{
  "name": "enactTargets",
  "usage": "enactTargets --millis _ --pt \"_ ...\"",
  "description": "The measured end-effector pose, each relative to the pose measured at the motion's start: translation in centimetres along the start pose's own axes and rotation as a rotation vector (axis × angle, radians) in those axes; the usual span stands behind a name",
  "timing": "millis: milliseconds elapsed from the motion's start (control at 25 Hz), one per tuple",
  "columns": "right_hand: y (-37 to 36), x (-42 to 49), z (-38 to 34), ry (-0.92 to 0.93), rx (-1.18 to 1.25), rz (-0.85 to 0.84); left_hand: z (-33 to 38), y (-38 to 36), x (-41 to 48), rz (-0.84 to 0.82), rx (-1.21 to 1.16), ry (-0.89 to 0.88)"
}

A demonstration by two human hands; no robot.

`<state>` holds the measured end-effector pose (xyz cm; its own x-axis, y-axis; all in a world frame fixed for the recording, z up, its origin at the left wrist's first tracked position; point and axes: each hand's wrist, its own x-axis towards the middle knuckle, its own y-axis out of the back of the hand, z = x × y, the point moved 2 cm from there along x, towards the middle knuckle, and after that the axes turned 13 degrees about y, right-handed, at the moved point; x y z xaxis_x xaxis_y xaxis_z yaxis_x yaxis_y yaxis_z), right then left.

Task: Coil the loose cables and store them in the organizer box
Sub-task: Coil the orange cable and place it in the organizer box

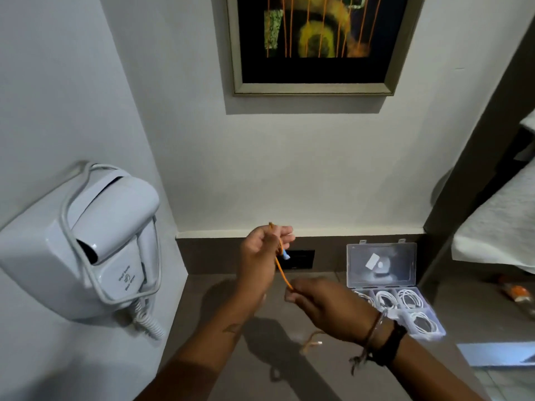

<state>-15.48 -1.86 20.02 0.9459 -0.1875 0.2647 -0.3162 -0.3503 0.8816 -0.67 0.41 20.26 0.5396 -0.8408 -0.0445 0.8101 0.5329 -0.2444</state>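
An orange cable (282, 269) runs taut between my hands above the grey counter. My left hand (262, 253) is raised and pinches the cable's upper part, where a blue-white plug end hangs by my fingers. Lower down, my right hand (321, 302) grips the same cable. Its loose tail with a white plug (311, 344) dangles below my right wrist. The clear plastic organizer box (389, 306) stands open at the right, its lid (382, 264) leaning back against the wall. Several compartments hold coiled white cables (421, 321).
A white wall-mounted hair dryer (95, 244) with a curly cord juts out at the left. A black wall socket (301, 260) sits behind my hands. A framed picture (315, 44) hangs above. White bedding (500, 227) lies at the right.
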Motion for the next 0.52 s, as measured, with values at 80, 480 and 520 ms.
enactTargets --millis 80,480,520 --pt "2.8 0.5 0.3 0.000 -0.132 0.154 -1.4 0.1 -0.7 -0.023 0.328 -0.075" --pt "-0.5 -0.1 1.7 -0.049 -0.093 -0.064 -1.1 -0.3 0.1 -0.192 -0.167 0.134" --pt "0.2 -0.1 1.5 -0.020 -0.086 -0.050 -1.9 -0.2 0.0 -0.120 -0.038 0.096"
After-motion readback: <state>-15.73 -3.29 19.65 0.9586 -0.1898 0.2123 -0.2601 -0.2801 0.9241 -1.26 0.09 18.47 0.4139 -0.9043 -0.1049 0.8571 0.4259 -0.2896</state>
